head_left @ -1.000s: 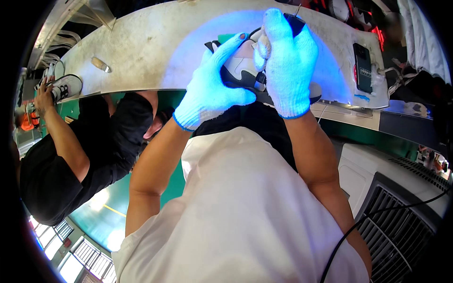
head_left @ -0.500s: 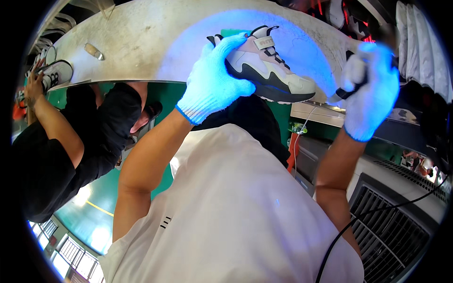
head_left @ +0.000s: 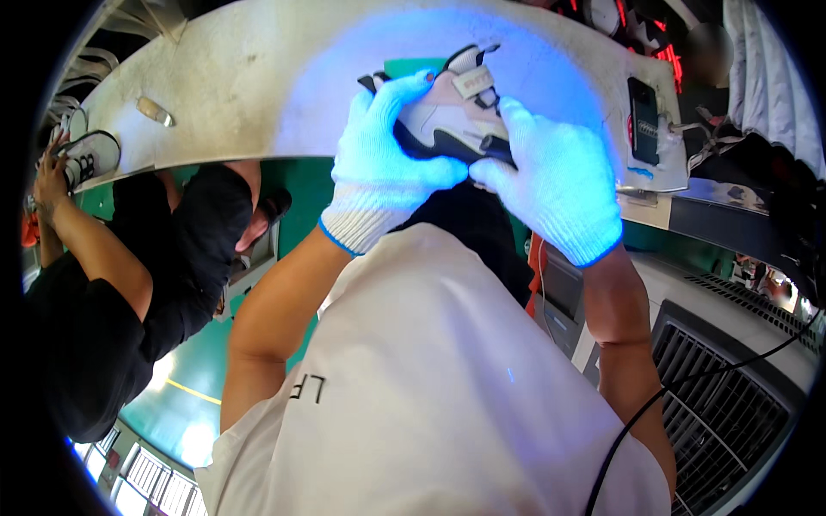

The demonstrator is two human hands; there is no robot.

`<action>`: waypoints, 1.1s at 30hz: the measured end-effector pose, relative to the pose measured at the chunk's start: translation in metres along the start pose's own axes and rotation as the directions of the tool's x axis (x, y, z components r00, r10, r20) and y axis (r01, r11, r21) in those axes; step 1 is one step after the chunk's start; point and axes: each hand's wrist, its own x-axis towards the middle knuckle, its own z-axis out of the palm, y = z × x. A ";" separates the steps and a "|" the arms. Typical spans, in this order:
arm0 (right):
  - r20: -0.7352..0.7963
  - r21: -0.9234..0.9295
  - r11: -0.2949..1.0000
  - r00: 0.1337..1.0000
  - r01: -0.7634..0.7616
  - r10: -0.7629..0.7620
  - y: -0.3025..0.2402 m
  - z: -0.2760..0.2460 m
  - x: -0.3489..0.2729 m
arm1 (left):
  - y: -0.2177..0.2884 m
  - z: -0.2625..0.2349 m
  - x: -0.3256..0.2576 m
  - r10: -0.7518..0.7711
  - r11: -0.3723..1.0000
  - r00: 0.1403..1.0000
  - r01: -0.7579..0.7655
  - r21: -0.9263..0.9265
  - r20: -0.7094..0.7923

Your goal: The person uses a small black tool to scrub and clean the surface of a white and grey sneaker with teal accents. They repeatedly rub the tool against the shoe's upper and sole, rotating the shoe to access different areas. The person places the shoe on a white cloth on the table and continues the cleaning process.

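A white, grey and pale pink sneaker (head_left: 427, 119) with a dark grey midsole lies tilted under blue light at the bench's near edge. My left hand (head_left: 379, 159), in a white knit glove with blue trim, is closed round its heel side, thumb along the sole. My gloved right hand (head_left: 559, 176) covers the toe, which is hidden. Its fingers are closed, and the end of a dark cylindrical tool (head_left: 496, 146) shows between thumb and forefinger against the shoe's side. The tool's kind cannot be made out.
A pale worn bench (head_left: 249, 77) curves across. On it are a green patch (head_left: 409, 66), a small tan-and-clear object (head_left: 155, 111) and a dark phone-like device (head_left: 644, 120). At left a co-worker's hand (head_left: 52, 185) holds another shoe (head_left: 93, 156). A black cable (head_left: 688, 381) hangs at lower right.
My right hand has come left from the right end of the bench to the sneaker's toe, bringing the dark tool. The sneaker and left hand have shifted slightly left.
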 end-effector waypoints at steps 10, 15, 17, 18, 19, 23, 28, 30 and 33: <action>-0.100 0.132 0.959 0.966 0.251 -0.239 0.048 0.005 0.010 | 0.008 -0.006 0.066 0.174 0.943 0.934 -0.250 0.221 0.313; 0.207 0.650 0.759 0.958 0.018 -0.200 0.089 0.000 0.070 | 0.007 -0.010 0.105 0.145 0.948 0.879 -0.255 0.190 0.455; 0.297 0.765 0.587 0.954 -0.265 0.044 0.107 0.023 0.066 | 0.008 -0.015 0.114 0.155 0.897 0.860 -0.329 0.295 0.487; 0.408 0.813 0.375 0.895 -0.446 0.180 0.116 0.031 0.057 | 0.013 -0.015 0.120 0.300 0.766 0.843 -0.492 0.413 0.446; 0.540 0.800 0.121 0.793 -0.588 0.281 0.125 0.042 0.045 | 0.017 -0.009 0.126 0.447 0.601 0.787 -0.617 0.509 0.426; 0.051 0.998 0.013 0.872 -0.066 0.487 0.157 0.110 -0.023 | 0.079 0.037 0.099 0.571 0.655 0.625 -0.737 0.163 0.532; 0.273 0.959 -0.224 0.756 -0.170 0.595 0.132 0.086 -0.004 | 0.091 0.073 0.098 0.274 0.737 0.524 -0.654 0.174 0.807; 0.202 0.976 -0.070 0.748 -0.204 0.632 0.133 0.091 0.004 | 0.106 0.060 0.102 0.284 0.704 0.529 -0.681 0.200 0.800; 0.152 0.987 -0.049 0.778 -0.154 0.610 0.132 0.095 0.013 | 0.122 0.006 0.087 0.633 0.702 0.622 -0.712 -0.003 0.460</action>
